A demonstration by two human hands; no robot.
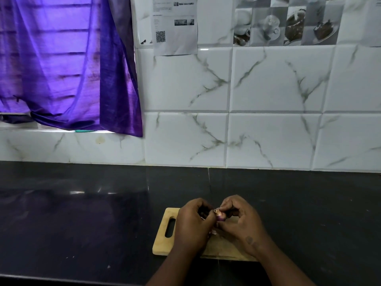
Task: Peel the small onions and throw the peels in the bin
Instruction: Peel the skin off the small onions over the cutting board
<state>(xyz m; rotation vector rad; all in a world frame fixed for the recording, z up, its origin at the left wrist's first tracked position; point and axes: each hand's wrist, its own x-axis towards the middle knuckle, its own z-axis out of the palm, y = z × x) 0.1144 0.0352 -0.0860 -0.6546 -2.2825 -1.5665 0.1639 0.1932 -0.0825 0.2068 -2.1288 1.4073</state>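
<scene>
Hands [192, 225] pinch onion [220, 216] over black counter [82, 223].

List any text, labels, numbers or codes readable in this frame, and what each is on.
No legible words anywhere.
Paper sheet taped to the wall tiles: printed lines and small photos, too blurred to read.
Same sheet: a QR code, visible but not decodable.
Cutting board, countertop: no markings.
</scene>
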